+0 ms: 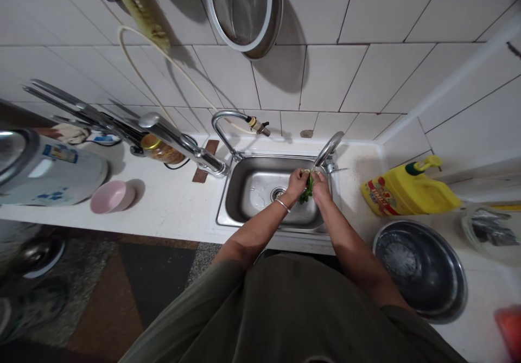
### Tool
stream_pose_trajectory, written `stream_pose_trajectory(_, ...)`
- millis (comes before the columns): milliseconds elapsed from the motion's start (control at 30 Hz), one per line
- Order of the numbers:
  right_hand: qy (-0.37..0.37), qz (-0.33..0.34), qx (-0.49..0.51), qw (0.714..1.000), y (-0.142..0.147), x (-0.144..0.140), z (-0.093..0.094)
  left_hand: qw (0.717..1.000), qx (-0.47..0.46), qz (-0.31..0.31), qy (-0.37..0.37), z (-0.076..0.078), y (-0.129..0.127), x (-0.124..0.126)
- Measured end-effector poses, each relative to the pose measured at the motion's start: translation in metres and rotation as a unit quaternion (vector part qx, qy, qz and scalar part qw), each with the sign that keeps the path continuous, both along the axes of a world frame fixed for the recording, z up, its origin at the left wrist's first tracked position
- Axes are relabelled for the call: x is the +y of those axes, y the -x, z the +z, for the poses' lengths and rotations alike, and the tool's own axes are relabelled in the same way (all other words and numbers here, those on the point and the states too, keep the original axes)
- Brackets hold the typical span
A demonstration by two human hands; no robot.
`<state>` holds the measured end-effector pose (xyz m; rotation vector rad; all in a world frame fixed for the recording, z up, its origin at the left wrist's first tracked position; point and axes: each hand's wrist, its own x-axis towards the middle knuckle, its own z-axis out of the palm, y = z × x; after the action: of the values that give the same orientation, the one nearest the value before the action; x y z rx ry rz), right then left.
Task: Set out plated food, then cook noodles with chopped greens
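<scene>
My left hand (296, 183) and right hand (321, 185) pinch 1 bunch of greens (307, 190) between closed fingers, over the sink (252, 189) so drips fall in

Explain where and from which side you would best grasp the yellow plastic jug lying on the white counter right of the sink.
Probably by the yellow plastic jug's handle loop near its green-capped neck, coming from above. The jug lies on its side on the white counter, so its broad body looks awkward to span, while the handle sits on top, apparently unobstructed.
</scene>
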<state>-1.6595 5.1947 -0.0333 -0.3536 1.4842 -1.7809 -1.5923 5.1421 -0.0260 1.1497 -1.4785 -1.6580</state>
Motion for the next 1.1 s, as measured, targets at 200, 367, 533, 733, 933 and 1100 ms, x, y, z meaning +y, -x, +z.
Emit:
stream_pose_trajectory(200,0.019,0.036,0.023,0.999,-0.002,0.002,0.002,0.999,-0.039,-0.001,0.004,-0.008,0.001,-0.003)
stream_pose_trajectory(367,0.021,0.033,0.071,0.997,-0.002,0.003,-0.004,0.992,-0.1,-0.021,0.072,-0.006,-0.001,-0.005)
stream_pose_trajectory(533,-0.012,0.004,0.11,0.994,0.0,0.002,-0.008,0.988,-0.097,-0.025,0.114,-0.005,-0.005,-0.002)
stream_pose_trajectory(733,-0.012,-0.007,0.097,0.995,-0.001,0.001,-0.006,0.997,-0.04,0.014,0.059,-0.008,-0.005,0.006)
stream_pose_trajectory(933,0.003,-0.012,0.05,0.999,-0.003,-0.001,0.0,0.996,-0.031,0.063,0.058,-0.003,-0.001,0.012)
stream_pose_trajectory(1100,0.01,-0.021,0.064,0.998,-0.005,0.001,-0.002,0.997,-0.05,0.03,0.054,-0.002,0.001,0.01)
